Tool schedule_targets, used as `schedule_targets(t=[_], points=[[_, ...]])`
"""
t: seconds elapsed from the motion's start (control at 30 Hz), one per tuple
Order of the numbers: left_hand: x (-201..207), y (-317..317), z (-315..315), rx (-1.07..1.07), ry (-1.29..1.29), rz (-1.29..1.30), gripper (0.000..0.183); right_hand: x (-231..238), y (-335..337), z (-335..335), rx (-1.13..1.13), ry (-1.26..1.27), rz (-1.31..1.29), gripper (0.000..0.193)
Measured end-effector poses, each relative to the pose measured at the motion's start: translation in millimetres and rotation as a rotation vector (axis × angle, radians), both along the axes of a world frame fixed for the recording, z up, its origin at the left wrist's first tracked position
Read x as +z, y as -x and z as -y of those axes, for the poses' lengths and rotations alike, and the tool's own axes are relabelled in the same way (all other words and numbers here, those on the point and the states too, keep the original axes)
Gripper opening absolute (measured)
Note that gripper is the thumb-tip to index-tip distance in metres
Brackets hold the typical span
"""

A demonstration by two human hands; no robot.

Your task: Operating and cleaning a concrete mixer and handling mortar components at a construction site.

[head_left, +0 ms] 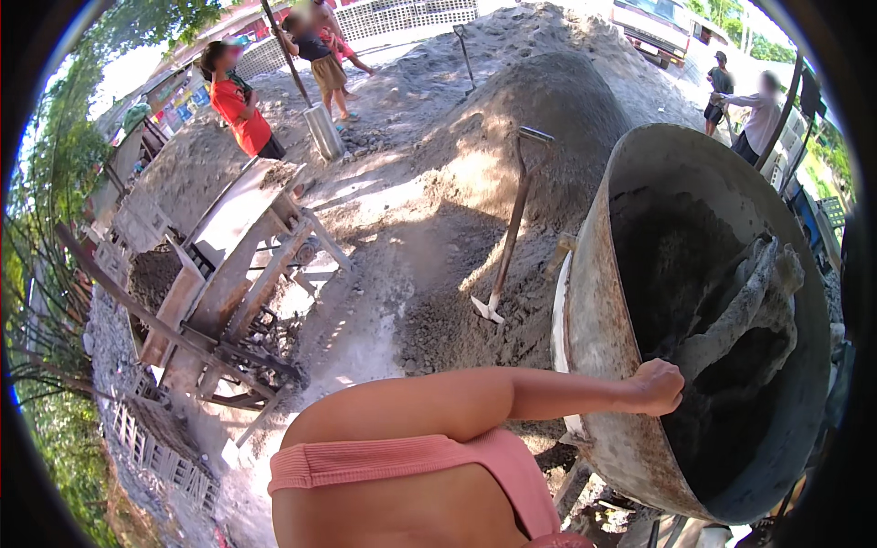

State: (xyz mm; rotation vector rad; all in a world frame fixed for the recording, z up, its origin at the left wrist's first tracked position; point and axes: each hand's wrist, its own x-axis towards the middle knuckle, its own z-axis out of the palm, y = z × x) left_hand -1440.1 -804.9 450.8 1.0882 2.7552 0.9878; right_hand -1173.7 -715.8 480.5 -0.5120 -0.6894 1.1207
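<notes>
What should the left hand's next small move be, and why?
Probably easing the left hand back from the drum: it sits curled at the open edge, near the caked grey mass inside, and this picture cannot show whether the drum is turning. Whether the fingers actually grip that edge is unclear too.

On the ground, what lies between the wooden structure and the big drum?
In the head view, a long-handled tool rests on grey, sandy ground between the wooden structure and the drum.
</notes>
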Motion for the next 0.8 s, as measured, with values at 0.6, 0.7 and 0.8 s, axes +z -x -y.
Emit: schedule_targets(t=[0.6, 0.7, 0.8], points=[[4, -9, -4, -0.052, -0.035, 0.004, 0.030, -88, 24, 4, 1.176, 0.495, -0.445, 0.040], [1, -5, 1, -0.033, -0.025, -0.004, 0.030, -68, 13, 1, 0.709, 0.398, -0.094, 0.035], [-2, -1, 5, -0.015, -0.020, -0.013, 0.029, -63, 25, 5, 0.385, 0.351, 0.160, 0.031]])
